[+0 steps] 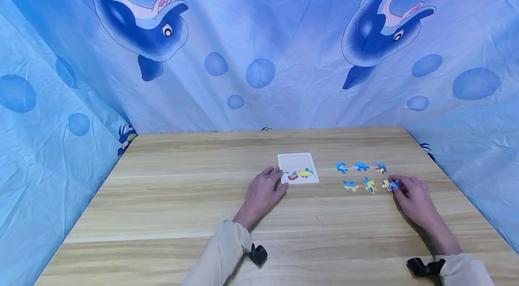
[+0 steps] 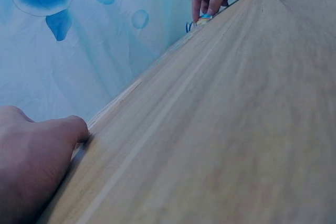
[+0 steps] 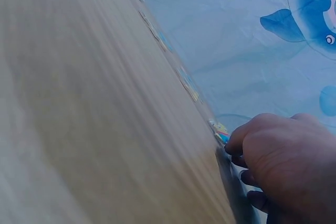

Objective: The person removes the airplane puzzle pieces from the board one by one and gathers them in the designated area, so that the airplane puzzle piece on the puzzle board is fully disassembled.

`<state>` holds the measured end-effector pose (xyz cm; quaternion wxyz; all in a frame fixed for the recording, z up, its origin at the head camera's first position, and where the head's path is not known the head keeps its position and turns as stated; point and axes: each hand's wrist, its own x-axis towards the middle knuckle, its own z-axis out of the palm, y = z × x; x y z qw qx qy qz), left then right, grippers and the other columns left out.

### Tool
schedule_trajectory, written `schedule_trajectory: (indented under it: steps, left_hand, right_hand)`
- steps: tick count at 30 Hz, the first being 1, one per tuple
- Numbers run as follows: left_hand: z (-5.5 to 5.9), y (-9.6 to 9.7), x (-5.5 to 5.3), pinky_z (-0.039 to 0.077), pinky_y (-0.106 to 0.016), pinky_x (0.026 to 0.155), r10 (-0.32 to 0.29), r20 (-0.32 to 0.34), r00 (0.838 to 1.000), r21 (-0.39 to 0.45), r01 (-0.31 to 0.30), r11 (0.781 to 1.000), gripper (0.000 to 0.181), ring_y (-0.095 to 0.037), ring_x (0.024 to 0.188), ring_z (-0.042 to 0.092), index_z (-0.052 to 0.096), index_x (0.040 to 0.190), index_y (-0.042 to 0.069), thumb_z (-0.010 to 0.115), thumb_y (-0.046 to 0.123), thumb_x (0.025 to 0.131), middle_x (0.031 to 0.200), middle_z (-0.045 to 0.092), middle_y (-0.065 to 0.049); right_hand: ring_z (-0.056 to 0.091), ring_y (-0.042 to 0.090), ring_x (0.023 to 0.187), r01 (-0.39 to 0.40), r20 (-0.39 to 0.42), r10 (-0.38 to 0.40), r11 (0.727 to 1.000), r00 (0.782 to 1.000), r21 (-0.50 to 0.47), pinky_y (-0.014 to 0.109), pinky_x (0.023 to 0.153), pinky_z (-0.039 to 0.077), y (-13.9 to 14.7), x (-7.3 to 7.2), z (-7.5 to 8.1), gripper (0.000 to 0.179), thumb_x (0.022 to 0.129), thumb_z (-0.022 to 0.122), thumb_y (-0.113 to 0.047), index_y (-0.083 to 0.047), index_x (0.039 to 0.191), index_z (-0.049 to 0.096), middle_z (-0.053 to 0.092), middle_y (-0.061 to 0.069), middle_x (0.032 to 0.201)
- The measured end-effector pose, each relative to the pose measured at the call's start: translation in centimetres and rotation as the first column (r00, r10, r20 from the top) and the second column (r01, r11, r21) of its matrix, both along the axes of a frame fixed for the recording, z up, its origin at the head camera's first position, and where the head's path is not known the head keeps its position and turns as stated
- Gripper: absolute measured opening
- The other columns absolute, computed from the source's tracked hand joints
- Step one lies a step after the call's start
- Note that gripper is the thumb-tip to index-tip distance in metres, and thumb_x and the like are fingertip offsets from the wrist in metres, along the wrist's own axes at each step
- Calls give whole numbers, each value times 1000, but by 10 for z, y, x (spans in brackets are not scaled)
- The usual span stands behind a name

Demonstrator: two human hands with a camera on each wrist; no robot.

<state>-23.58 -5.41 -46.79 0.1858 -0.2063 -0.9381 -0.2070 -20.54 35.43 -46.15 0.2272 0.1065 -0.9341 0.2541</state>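
A square white-rimmed puzzle board (image 1: 299,181) lies on the table, with yellow and red picture pieces along its lower part. My left hand (image 1: 262,192) rests at its left edge, fingers loosely extended and touching the rim. Over on the right, my right hand (image 1: 414,200) pinches a blue-and-yellow jigsaw piece (image 1: 391,185) between thumb and fingers. The left wrist view also has this jigsaw piece (image 2: 203,19) under the fingertips; whether it is off the table is hard to tell. The right wrist view shows its coloured edge (image 3: 222,135) beside the thumb.
Several loose jigsaw pieces lie in two rows between the board and my right hand, among them a blue one (image 1: 361,167) behind and a yellow-blue one (image 1: 370,185) in front. A dolphin-printed curtain (image 1: 300,106) stands behind the wooden table (image 1: 170,205).
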Motion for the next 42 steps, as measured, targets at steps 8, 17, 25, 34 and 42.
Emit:
schedule_trajectory:
  steps: [8, 17, 25, 34, 42]
  left_hand:
    - [0, 0, 0, 50, -40, 95, 0, -2, 1000, 5, 0, 1000, 40, -25, 123, 55, 67, 122, 11, 58, 36, 92, 127, 63, -8]
    - [0, 0, 0, 49, -39, 96, 7, 0, 1000, -5, -7, 1000, 41, -24, 123, 55, 67, 122, 12, 58, 37, 92, 127, 63, -8]
    - [0, 0, 1, 49, -40, 96, 5, -5, 1000, -3, -5, 1000, 41, -25, 123, 55, 67, 122, 11, 59, 37, 92, 127, 63, -8]
    - [0, 0, 0, 49, -40, 96, 4, -10, 1000, 8, -4, 1000, 40, -24, 123, 55, 67, 122, 12, 59, 37, 91, 127, 63, -8]
    - [-1, 1, 0, 49, -40, 96, 2, -13, 1000, 9, -2, 1000, 40, -25, 122, 55, 67, 122, 12, 60, 36, 91, 127, 63, -9]
  right_hand:
    - [44, 40, 88, -2, -23, 2, 1000, 1000, -7, 55, 79, 26, -1, -1, -4, 27, 82, 58, 11, 11, 109, 62, 55, 28, 93]
    - [43, 38, 88, 2, -22, -2, 1000, 1000, 3, 54, 78, 25, -1, -1, -5, 27, 82, 59, 10, 10, 109, 62, 56, 27, 93]
    - [44, 37, 88, 11, -1, -11, 1000, 1000, 0, 53, 78, 25, -1, 0, -3, 26, 84, 60, 8, 10, 110, 62, 58, 27, 93]
    - [44, 36, 89, 15, 12, -15, 1000, 1000, 0, 51, 77, 25, -1, 0, -3, 26, 85, 60, 7, 10, 110, 62, 58, 27, 94]
    - [47, 33, 86, 14, 15, -14, 1000, 1000, -17, 39, 73, 31, -1, 0, 0, 27, 86, 60, 6, 13, 112, 60, 57, 24, 92]
